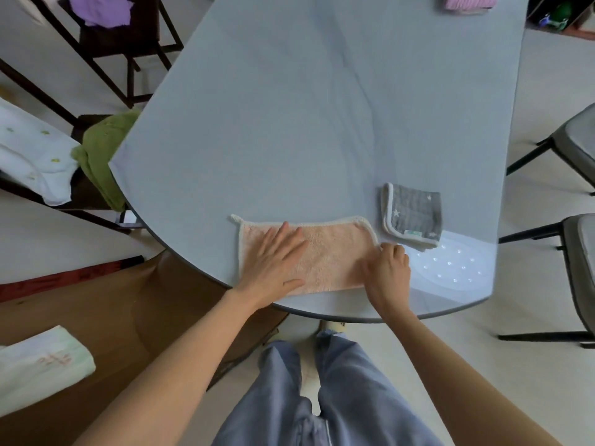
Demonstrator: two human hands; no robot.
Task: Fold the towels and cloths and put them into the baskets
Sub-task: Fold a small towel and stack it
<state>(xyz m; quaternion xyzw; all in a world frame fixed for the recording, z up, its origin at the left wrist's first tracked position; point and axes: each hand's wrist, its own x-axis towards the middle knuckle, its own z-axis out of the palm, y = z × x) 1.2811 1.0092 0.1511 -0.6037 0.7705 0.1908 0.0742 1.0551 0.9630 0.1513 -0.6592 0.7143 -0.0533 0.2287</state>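
From your head camera, the pale blue table [322, 123] fills the view, with dark chairs [106, 43] at ten o'clock holding a green towel [99, 149]. A folded grey cloth [412, 214] lies at four o'clock. The pink towel [328, 255] lies at the near edge. Your left hand [273, 265] presses it flat, fingers straight, slightly spread. Your right hand [388, 272] pinches its right edge.

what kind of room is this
Probably a dining or living area at home: a cloth-covered table, chairs around it, and washing such as a green towel draped on one.
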